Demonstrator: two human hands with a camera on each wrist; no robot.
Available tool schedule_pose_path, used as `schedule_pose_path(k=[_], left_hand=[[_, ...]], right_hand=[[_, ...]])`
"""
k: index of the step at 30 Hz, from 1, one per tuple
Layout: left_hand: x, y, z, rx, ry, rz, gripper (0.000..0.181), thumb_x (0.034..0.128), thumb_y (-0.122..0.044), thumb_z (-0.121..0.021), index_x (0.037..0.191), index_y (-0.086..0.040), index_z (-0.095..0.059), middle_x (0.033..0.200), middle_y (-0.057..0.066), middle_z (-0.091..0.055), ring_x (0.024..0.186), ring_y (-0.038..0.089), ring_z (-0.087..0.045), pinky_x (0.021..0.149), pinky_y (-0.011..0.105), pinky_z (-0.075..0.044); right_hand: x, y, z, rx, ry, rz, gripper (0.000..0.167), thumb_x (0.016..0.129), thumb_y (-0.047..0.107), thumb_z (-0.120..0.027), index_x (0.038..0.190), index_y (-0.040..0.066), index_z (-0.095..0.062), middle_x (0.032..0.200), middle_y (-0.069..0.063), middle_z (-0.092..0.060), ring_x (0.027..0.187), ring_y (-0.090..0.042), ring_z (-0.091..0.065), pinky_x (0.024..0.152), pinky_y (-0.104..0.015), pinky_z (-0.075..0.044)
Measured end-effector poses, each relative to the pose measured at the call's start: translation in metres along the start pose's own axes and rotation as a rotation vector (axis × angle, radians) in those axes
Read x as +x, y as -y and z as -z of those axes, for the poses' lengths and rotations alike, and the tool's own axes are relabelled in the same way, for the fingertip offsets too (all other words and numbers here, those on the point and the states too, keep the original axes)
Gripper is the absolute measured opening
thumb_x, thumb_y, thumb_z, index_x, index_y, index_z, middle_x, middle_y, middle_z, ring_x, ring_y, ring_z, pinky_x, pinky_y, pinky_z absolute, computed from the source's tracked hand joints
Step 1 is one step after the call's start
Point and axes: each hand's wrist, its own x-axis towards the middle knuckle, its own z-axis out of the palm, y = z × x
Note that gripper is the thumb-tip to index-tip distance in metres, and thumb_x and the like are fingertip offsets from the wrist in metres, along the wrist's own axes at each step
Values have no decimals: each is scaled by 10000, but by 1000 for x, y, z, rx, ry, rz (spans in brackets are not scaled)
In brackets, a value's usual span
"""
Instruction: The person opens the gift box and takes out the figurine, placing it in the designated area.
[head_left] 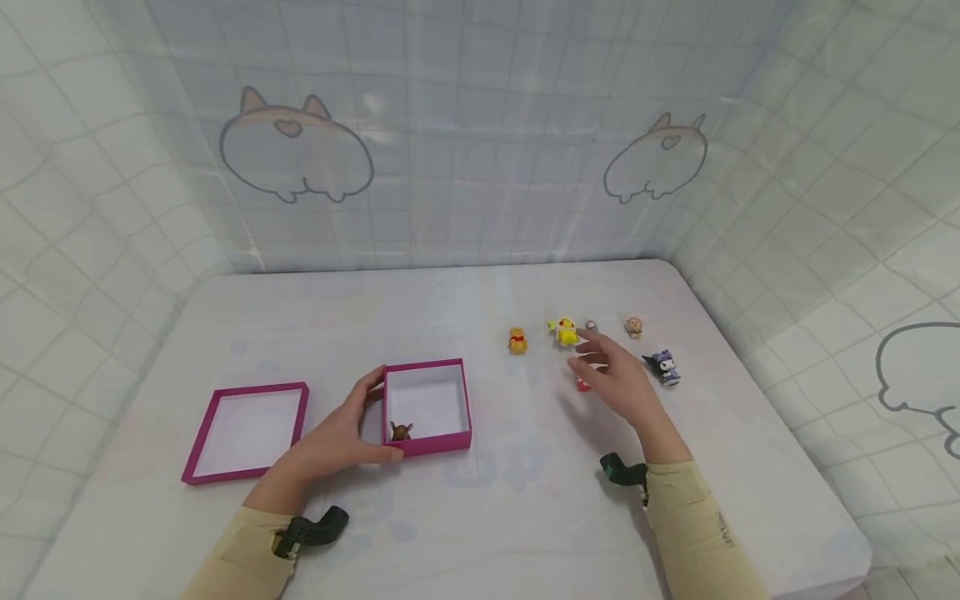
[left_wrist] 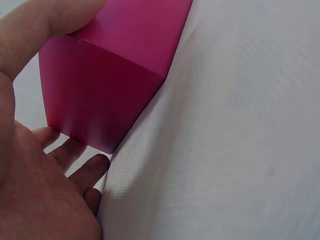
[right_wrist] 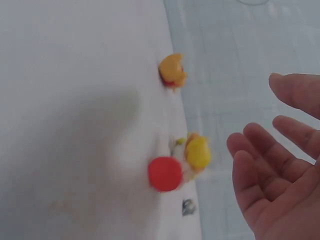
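My left hand (head_left: 330, 442) holds a small open magenta box (head_left: 438, 443) with a white inside, thumb at the front wall and fingers around the left side. In the left wrist view, the thumb presses one wall of the box (left_wrist: 105, 90). A brown eared figurine (head_left: 401, 432) sits in the box's front left corner. Over on the right, my right hand (head_left: 618, 383) hovers with loosely bent fingers and nothing held. Partly hidden below it is a red figurine (head_left: 583, 384), whose round red part (right_wrist: 165, 174) shows in the right wrist view. A yellow figurine (head_left: 564, 333) stands near the fingertips.
A magenta-rimmed lid (head_left: 225, 478) lies left of the box. Around the right hand are an orange bear figurine (head_left: 517, 341), a small grey figurine (head_left: 592, 326), a tan figurine (head_left: 633, 327) and a purple-black figurine (head_left: 663, 367). Tiled-print curtains (head_left: 480, 167) enclose the white table (head_left: 510, 517).
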Motion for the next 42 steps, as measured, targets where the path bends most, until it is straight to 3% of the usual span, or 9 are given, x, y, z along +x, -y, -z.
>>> schedule_pose_path(k=[8, 14, 19, 29, 42], left_hand=[[4, 1, -4, -34, 16, -33, 1252, 656, -485, -892, 1577, -289, -66, 1606, 32, -208, 1456, 274, -217, 1105, 626, -260], [6, 0, -4, -34, 13, -33, 1249, 654, -494, -890, 1576, -280, -75, 1600, 33, -227, 1452, 276, -225, 1099, 635, -265], [7, 0, -5, -30, 7, -33, 1251, 655, -497, -887, 1577, -285, -69, 1604, 36, -220, 1454, 280, -224, 1097, 639, -263], [8, -1, -7, -33, 4, -27, 1261, 643, -498, -894, 1575, -302, -68, 1612, 24, -201, 1461, 267, -216, 1101, 632, -258], [9, -1, -8, -26, 2, -28, 1265, 635, -506, -894, 1575, -314, -70, 1617, 1, -186, 1462, 257, -217, 1098, 626, -271]], right_hand=[[3, 19, -3, 58, 52, 89, 525, 944, 377, -678, 1402, 166, -531, 1260, -94, -618, 1132, -212, -600, 939, -434, -515], [9, 35, -16, 74, 112, 156, 442, 950, 331, -681, 1361, 213, -569, 1234, -54, -630, 1103, -145, -606, 918, -400, -519], [15, 48, -29, 98, 154, 226, 453, 944, 290, -695, 1364, 166, -578, 1219, -66, -648, 1076, -130, -618, 892, -382, -528], [20, 66, -44, 77, 194, 297, 426, 927, 289, -716, 1334, 239, -601, 1200, 98, -629, 1041, -81, -621, 856, -334, -532], [22, 87, -65, 69, 255, 386, 446, 922, 261, -724, 1348, 223, -597, 1175, 35, -646, 1020, -67, -626, 823, -302, -535]])
